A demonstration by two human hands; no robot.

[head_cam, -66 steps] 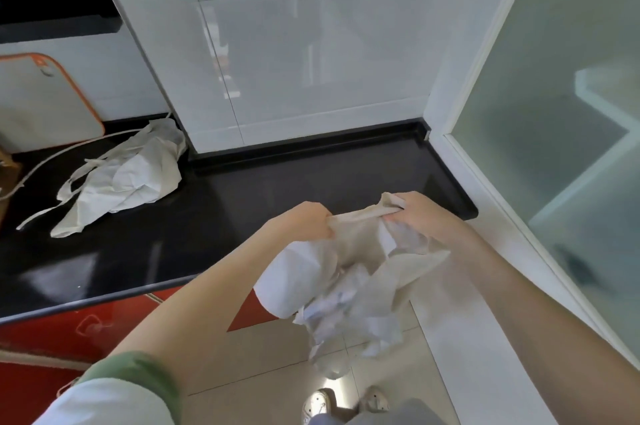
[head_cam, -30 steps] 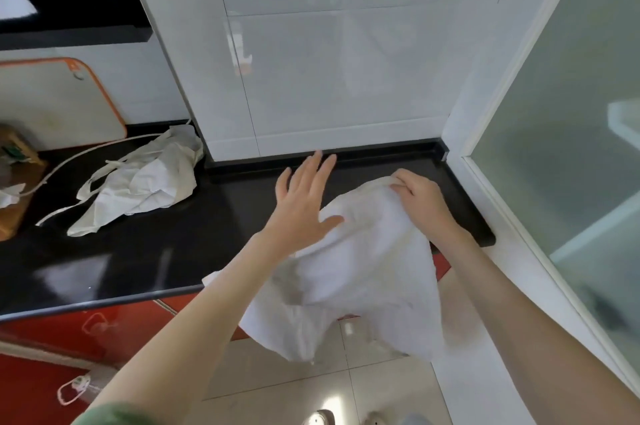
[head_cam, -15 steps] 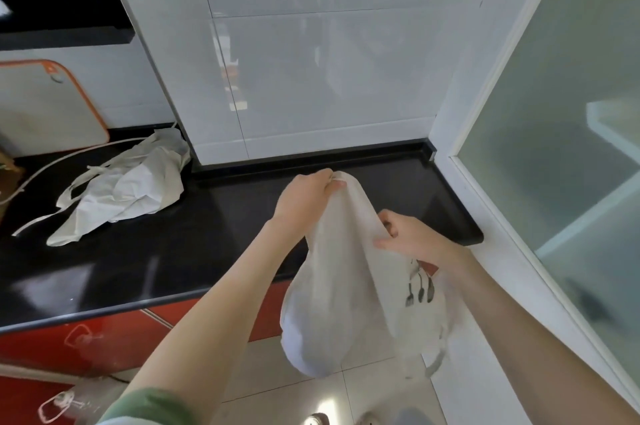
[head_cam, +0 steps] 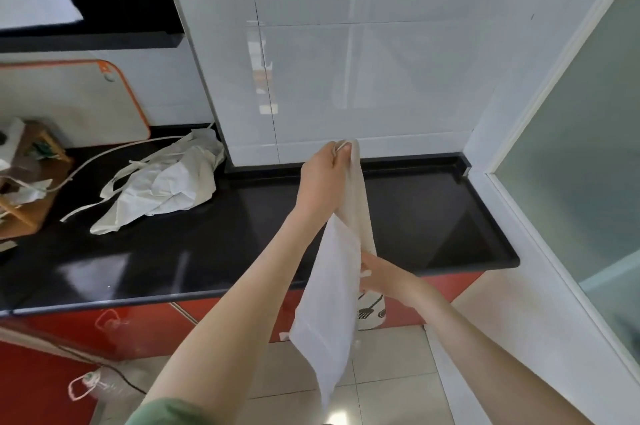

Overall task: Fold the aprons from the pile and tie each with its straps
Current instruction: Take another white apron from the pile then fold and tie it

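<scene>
**Apron hoisted off the counter, now hanging long and narrow**

At 9 o'clock, an orange-edged cutting board point(head_cam: 69, 102) leans against the wall behind the black counter point(head_cam: 415, 216). Just right of it, a crumpled pile of aprons point(head_cam: 162, 185) lies on the counter, well apart from both hands. Its loose straps point(head_cam: 80, 211) trail toward the left edge.

Near the centre, the left hand point(head_cam: 322, 175) is raised toward 12 o'clock and pinches the top of a pale apron point(head_cam: 332, 303) between thumb and fingers. Half a second ago this hand sat lower and the cloth bulged between the two hands like a rounded sack. A second ago the cloth lay spread over the counter's front edge. Now it hangs straight down in front of the counter and the red cabinet, ending toward 6 o'clock above the tiled floor.

Just right of the cloth, at about 4 o'clock, the right hand point(head_cam: 377, 277) has dropped to the apron's middle. It grips the right edge there, with its fingertips partly hidden behind the fabric. A dark utensil print point(head_cam: 370, 312) shows just below it.

This looks like the straightening stage. The apron appears doubled lengthwise, but further folds and the tying of its straps seem still to come.
</scene>
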